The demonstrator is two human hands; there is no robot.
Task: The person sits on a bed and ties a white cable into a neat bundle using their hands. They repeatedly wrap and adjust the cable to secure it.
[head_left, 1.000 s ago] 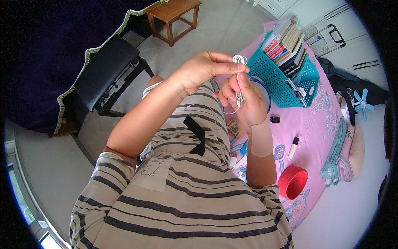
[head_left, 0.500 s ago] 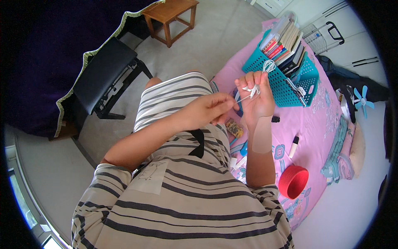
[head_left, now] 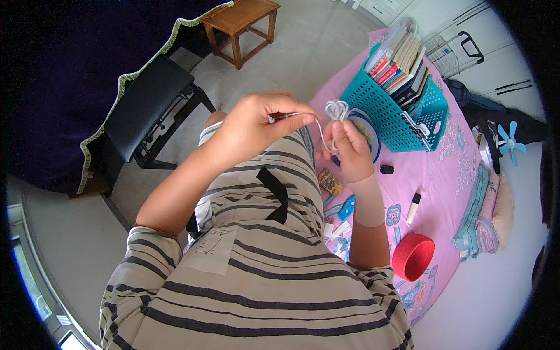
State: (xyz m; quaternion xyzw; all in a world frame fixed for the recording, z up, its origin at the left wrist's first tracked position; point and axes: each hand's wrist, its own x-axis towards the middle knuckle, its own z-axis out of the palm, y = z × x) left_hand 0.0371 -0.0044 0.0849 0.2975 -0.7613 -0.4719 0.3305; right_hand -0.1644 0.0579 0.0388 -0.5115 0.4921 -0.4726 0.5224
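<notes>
My right hand (head_left: pixel 348 150) holds a small coil of white cable (head_left: pixel 336 109) upright in its fingers, raised above the pink cloth (head_left: pixel 431 175). My left hand (head_left: pixel 256 122) pinches the loose end of the same cable and pulls it out taut to the left of the coil. Both hands are raised in front of my striped shirt. A round blue-rimmed thing (head_left: pixel 369 137) lies on the cloth just behind my right hand, partly hidden.
A teal basket (head_left: pixel 402 116) full of books stands on the pink cloth. A red bowl (head_left: pixel 413 256), a marker (head_left: pixel 413 207), a small black piece (head_left: pixel 385 169) and a blue fan (head_left: pixel 510 143) lie around. A black bench (head_left: pixel 149 108) and wooden stool (head_left: pixel 239 20) stand to the left.
My left hand has swung back up and left, drawing the cable end out sideways. The coil in my right hand has gained a turn and sits lower than a second ago.
</notes>
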